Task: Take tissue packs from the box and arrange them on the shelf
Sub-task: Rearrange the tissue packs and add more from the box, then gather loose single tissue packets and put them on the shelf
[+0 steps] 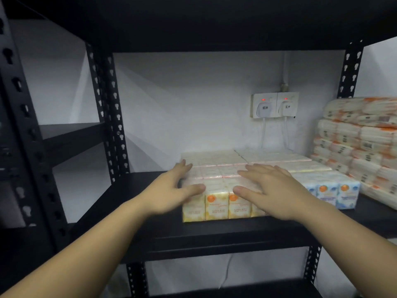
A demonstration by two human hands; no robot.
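On the shelf, yellow tissue pack between flat, straight-fingered left hand and right hand

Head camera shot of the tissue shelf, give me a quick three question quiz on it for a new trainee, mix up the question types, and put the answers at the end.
1. True or false: both hands rest on the yellow tissue bundle.
2. Which packs stand directly right of that bundle? A) blue tissue packs B) green packs C) red packs
3. What is mounted on the wall behind the shelf?

Key:
1. True. The left hand lies at its left end and the right hand lies flat on top, fingers straight.
2. A
3. Two wall sockets, each with a plug in and a red light on.
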